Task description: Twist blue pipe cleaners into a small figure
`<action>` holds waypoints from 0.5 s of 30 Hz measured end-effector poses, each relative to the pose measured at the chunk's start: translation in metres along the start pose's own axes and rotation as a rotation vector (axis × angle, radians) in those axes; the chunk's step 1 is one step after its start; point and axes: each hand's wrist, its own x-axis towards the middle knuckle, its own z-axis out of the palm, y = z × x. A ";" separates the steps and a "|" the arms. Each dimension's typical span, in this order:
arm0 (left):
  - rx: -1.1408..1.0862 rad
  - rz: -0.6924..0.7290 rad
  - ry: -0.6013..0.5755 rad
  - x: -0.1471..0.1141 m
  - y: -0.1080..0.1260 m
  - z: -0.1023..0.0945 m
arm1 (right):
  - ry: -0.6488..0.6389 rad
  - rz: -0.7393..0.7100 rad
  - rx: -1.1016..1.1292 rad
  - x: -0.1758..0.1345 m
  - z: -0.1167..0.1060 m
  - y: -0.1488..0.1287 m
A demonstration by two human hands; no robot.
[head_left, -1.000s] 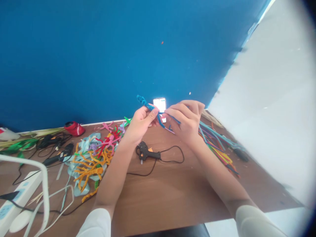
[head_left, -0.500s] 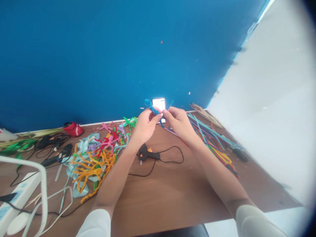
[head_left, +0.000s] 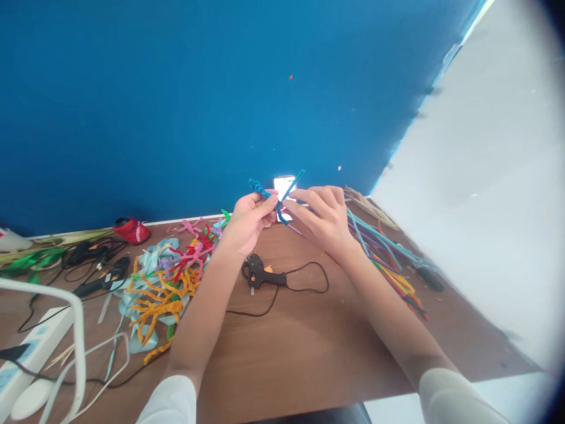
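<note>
My left hand (head_left: 251, 221) pinches a blue pipe cleaner piece between thumb and fingers. Its thick coiled end (head_left: 258, 186) sticks out up and left past the fingers. From the pinch, one thin blue strand (head_left: 296, 180) slants up to the right and another bends downward. At the right side of these strands is my right hand (head_left: 324, 218), its fingers stretched out and slightly apart, the tips right by the upper strand. Behind the strands a lit phone (head_left: 281, 184) leans upright against the blue wall, partly hidden.
A black glue gun (head_left: 265, 275) with a looped cord lies below the hands. Left are twisted pipe cleaner figures (head_left: 194, 253), orange pieces (head_left: 159, 306), pale blue ribbon (head_left: 154, 259) and a white power strip (head_left: 39, 347). Loose colored pipe cleaners (head_left: 388, 241) lie right.
Both hands have shifted slightly left. My right fingers have gone from a pinch to stretched out, and the thin blue strands show more clearly. My left hand keeps its hold.
</note>
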 end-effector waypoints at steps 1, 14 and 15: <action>-0.013 -0.010 -0.007 0.000 0.000 -0.001 | 0.010 -0.013 -0.011 0.000 -0.002 0.001; 0.084 -0.052 -0.103 0.002 -0.005 0.000 | -0.047 0.017 -0.049 0.000 -0.004 -0.002; 0.095 -0.049 -0.107 0.002 -0.006 -0.001 | -0.053 0.013 -0.059 0.000 -0.003 -0.002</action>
